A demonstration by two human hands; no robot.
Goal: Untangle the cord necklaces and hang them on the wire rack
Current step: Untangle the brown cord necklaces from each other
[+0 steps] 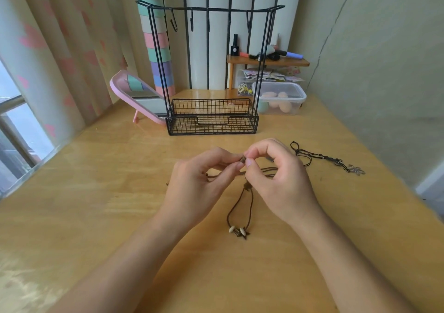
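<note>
Pale wooden table [96, 216] below me, and the tall black wire rack [182, 128] at the back, hooks bare. My left hand [199, 180] and right hand [281, 180] both pinch one knot of the thin brown cord necklace [236, 230], its pale beads trailing on the table. It looks light, limp and snag-prone, so I'd work the knot, not the beads. The black cord necklace with silver pendant [322, 155] lies apart, to the right.

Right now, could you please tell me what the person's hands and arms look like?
Both the left hand and the right hand are bare, with no gloves, rings or wristwatch visible. The left forearm and right forearm are bare too, with no sleeve in view. The fingernails that show look short and unpainted.
</note>
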